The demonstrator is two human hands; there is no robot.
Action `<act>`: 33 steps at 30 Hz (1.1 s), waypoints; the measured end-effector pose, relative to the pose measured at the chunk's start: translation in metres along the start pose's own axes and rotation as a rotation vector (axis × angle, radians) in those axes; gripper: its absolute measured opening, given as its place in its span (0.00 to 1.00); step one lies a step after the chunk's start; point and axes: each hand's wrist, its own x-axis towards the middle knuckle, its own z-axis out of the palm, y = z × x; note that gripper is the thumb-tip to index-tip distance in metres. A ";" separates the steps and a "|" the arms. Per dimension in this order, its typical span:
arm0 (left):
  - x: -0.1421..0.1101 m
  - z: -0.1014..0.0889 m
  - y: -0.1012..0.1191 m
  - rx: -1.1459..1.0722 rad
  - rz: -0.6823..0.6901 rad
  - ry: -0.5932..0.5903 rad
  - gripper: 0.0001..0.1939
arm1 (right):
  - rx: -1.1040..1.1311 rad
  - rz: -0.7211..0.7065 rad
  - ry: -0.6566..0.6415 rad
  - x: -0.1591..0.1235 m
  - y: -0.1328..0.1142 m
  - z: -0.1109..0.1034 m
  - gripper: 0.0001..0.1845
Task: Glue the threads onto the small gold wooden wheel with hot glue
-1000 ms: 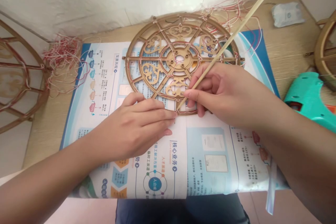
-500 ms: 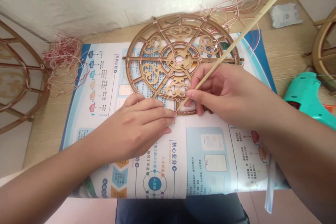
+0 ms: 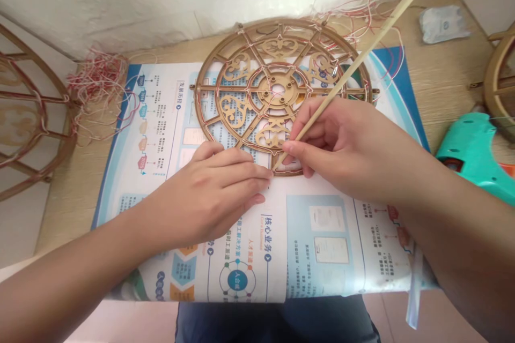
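Note:
A round golden openwork frame (image 3: 225, 72) laced with red and white thread lies on a printed poster (image 3: 322, 225). My right hand (image 3: 346, 144) is closed round a long thin wooden stick (image 3: 362, 56), whose lower tip rests on the frame's near rim. My left hand (image 3: 213, 193) lies on the poster with its fingers held together, fingertips pressing the frame's near rim right beside the stick's tip. The stick slants up and away to the top right, out of the picture.
A tangle of red and white thread (image 3: 96, 86) lies at the back left, more thread (image 3: 362, 5) behind the frame. Similar golden frames stand at the far left (image 3: 28, 118) and far right (image 3: 499, 80). A teal glue gun (image 3: 470, 150) and a small white packet (image 3: 442, 24) lie on the right.
The stick's upper end has swung up and out past the top edge. Both hands stay at the frame's near rim, almost unmoved.

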 end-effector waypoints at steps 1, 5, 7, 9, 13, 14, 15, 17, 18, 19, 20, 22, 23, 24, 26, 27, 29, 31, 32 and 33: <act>0.000 0.000 0.000 -0.003 -0.002 -0.001 0.10 | -0.005 0.007 0.007 0.000 -0.001 0.000 0.13; 0.001 0.000 0.000 -0.013 -0.009 -0.002 0.10 | -0.034 0.041 0.005 0.001 -0.004 0.001 0.15; 0.001 0.000 0.000 -0.016 -0.013 -0.002 0.09 | -0.046 0.046 0.003 0.001 -0.005 0.000 0.15; 0.002 0.000 0.000 -0.019 -0.015 -0.003 0.09 | -0.053 0.037 0.008 0.001 -0.005 0.000 0.15; 0.003 -0.001 0.001 -0.014 -0.013 0.002 0.09 | -0.036 -0.018 0.029 0.001 -0.001 -0.001 0.13; 0.003 -0.001 0.001 -0.013 -0.014 0.004 0.09 | -0.015 -0.027 0.019 0.002 0.000 -0.002 0.13; 0.003 -0.001 0.002 -0.012 -0.017 0.005 0.09 | 0.018 -0.027 0.000 0.002 0.000 -0.004 0.13; 0.003 -0.001 0.003 -0.015 -0.027 0.006 0.09 | 0.117 0.005 -0.028 0.003 0.000 -0.009 0.13; 0.003 -0.001 0.003 -0.018 -0.031 0.005 0.09 | 0.162 0.026 -0.025 0.003 -0.001 -0.011 0.13; 0.003 -0.001 0.003 -0.020 -0.034 0.000 0.10 | 0.195 0.046 -0.013 0.004 -0.001 -0.013 0.13; 0.003 -0.001 0.003 -0.021 -0.036 -0.006 0.10 | 0.212 0.061 0.002 0.004 -0.001 -0.015 0.13; 0.002 -0.001 0.002 -0.017 -0.031 -0.013 0.10 | 0.212 0.067 0.020 0.004 -0.002 -0.016 0.13; 0.001 -0.001 0.001 -0.015 -0.021 -0.008 0.09 | 0.206 0.059 0.021 0.004 -0.003 -0.015 0.14; 0.000 -0.001 -0.001 -0.017 -0.003 0.008 0.09 | 0.201 0.049 0.025 0.003 -0.004 -0.015 0.14; -0.001 -0.002 -0.004 -0.043 0.029 0.078 0.06 | 0.186 0.003 0.051 0.000 -0.007 -0.013 0.12; -0.001 -0.003 -0.005 -0.058 0.031 0.128 0.05 | 0.176 -0.031 0.068 -0.002 -0.009 -0.013 0.11; -0.001 -0.004 -0.007 -0.069 -0.020 0.241 0.04 | 0.166 -0.110 0.102 -0.006 -0.013 -0.012 0.08; 0.000 -0.004 -0.007 -0.043 -0.108 0.321 0.08 | 0.170 -0.166 0.117 -0.011 -0.017 -0.010 0.08; 0.000 -0.004 -0.007 -0.030 -0.137 0.341 0.10 | 0.168 -0.183 0.107 -0.013 -0.018 -0.010 0.08; 0.001 -0.004 -0.007 -0.022 -0.148 0.345 0.11 | 0.161 -0.200 0.083 -0.014 -0.019 -0.009 0.08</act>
